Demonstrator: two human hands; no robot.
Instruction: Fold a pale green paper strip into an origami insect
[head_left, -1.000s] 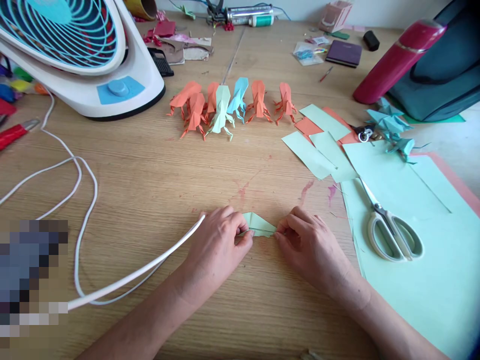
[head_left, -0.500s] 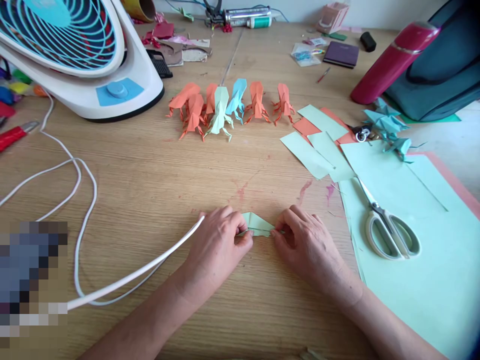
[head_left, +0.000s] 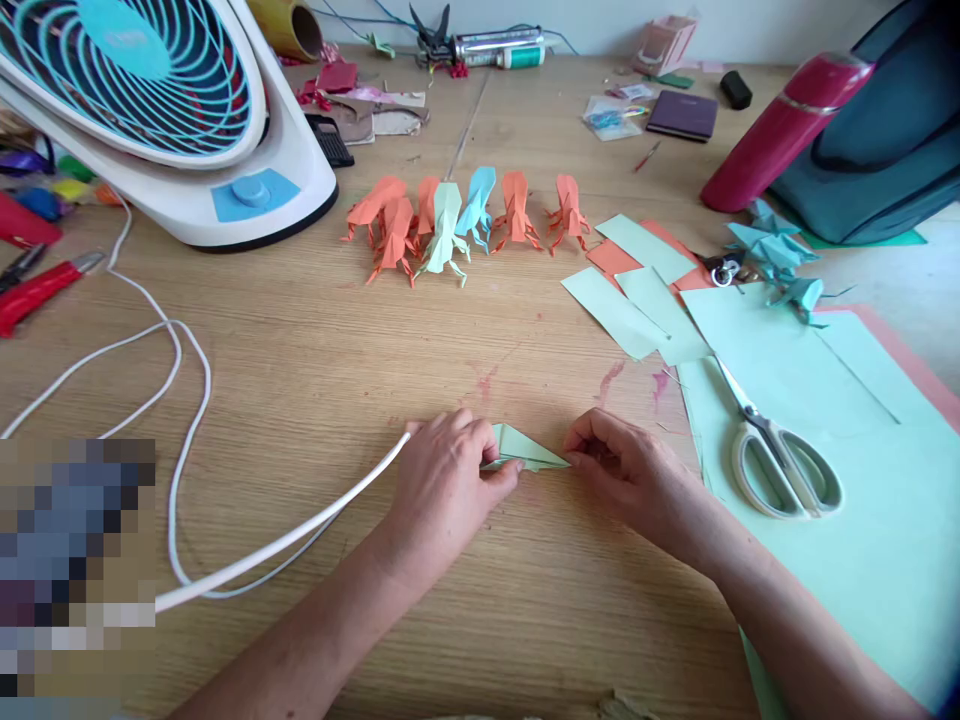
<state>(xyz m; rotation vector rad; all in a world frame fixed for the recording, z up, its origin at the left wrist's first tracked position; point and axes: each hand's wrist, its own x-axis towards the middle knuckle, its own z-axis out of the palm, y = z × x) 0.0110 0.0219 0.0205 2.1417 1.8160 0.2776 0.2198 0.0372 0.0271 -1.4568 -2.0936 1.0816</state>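
A small pale green piece of folded paper [head_left: 527,448] lies low on the wooden table between my hands, tapering to a point on its right. My left hand [head_left: 450,470] is closed on its left end, thumb at the lower edge, and covers that part. At the pointed right tip, my right hand [head_left: 619,460] pinches the paper between thumb and fingers. A white cable [head_left: 300,527] runs up to my left hand and partly behind it. Several folded paper figures [head_left: 447,230] in orange, green and blue stand farther back.
A white fan [head_left: 300,205] stands at the back left. On the right, scissors [head_left: 784,470] rest on large green sheets [head_left: 840,590], near cut paper strips [head_left: 611,310]. Behind them are a red flask [head_left: 787,130], a teal bag [head_left: 877,150] and teal paper figures [head_left: 776,250]. Red-handled pliers [head_left: 45,290] lie at left.
My right hand has shifted right along the paper to its tip, so more of the paper shows. My left hand has moved slightly right. The view has turned a little left.
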